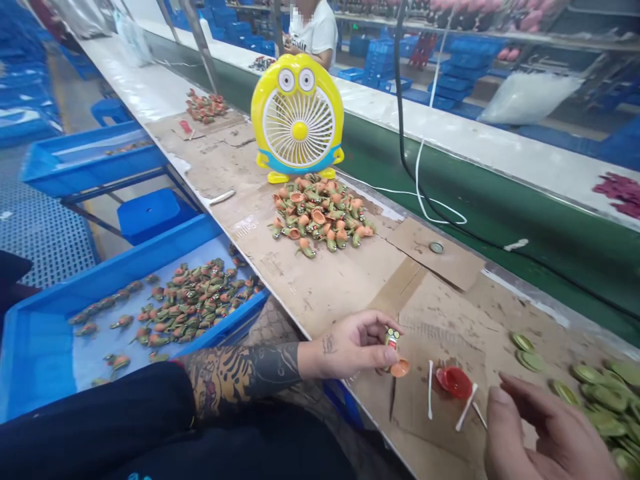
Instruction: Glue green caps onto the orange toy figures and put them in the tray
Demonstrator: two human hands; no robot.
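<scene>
Between the thumb and fingers of my left hand (357, 345) is a small green and orange figure (391, 341) with yellow-rimmed eyes, above the cardboard-covered bench. My right hand (545, 427) is at the lower right, fingers apart, with nothing seen in it. Left of it lie a red dish (455, 382) and cotton swabs (431, 390). Green oval pieces (603, 393) are spread beyond my right hand. Farther up the bench is a pile of similar green and orange figures (320, 213).
A yellow fan (299, 120) stands behind the pile. Blue trays (45, 300) with more figures sit left of the bench. A small round metal piece (437, 247) lies on cardboard. A black cable (400, 87) hangs down. A person (320, 30) is across the bench.
</scene>
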